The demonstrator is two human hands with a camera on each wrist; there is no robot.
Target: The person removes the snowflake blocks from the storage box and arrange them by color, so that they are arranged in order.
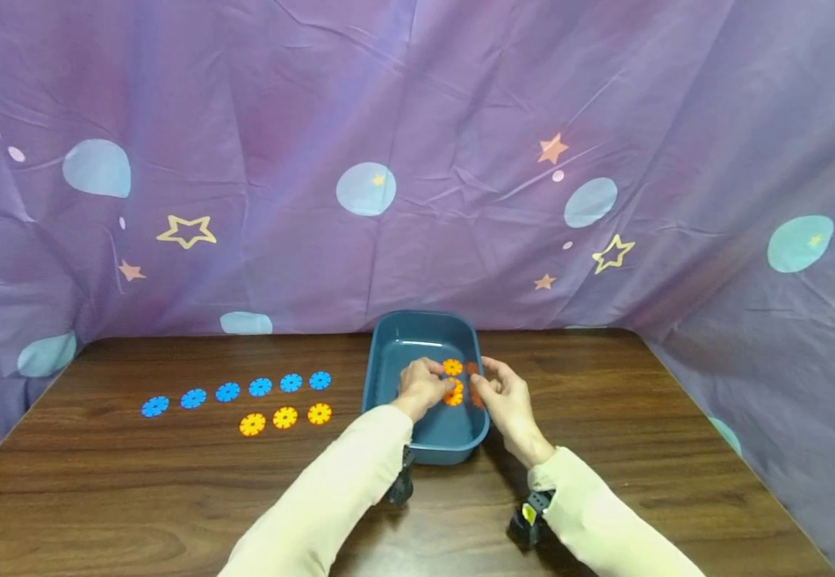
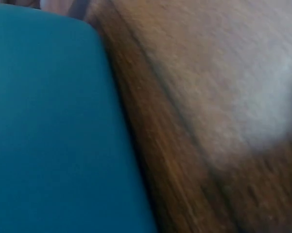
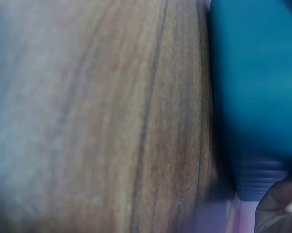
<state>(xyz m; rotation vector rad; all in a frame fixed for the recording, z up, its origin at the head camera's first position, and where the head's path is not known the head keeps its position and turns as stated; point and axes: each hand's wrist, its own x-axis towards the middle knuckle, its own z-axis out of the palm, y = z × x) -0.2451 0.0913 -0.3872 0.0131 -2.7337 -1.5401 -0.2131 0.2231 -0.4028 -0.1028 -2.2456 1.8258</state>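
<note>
A deep teal plastic bin (image 1: 425, 455) stands on the table, with orange notched discs (image 1: 452, 367) inside it. My left hand (image 1: 421, 390) reaches over the bin's left side. Its thumb and fingers pinch at an orange disc (image 1: 453, 398), covering part of it. At the right rim, my right hand (image 1: 510, 406) grips the bin wall, thumb on the inner side and the other fingers along the outside. Low in the right wrist view, fingers of that hand (image 3: 281, 206) lie beside the bin (image 3: 257, 87). The left wrist view shows only the bin's outer wall (image 2: 53, 126) and the tabletop.
To the left of the bin, several blue notched discs (image 1: 260, 388) lie in a slanting row. Three yellow-orange discs (image 1: 284, 417) form a shorter row in front of them. The brown wooden table (image 1: 136, 497) ends at a purple patterned cloth (image 1: 302, 264) behind.
</note>
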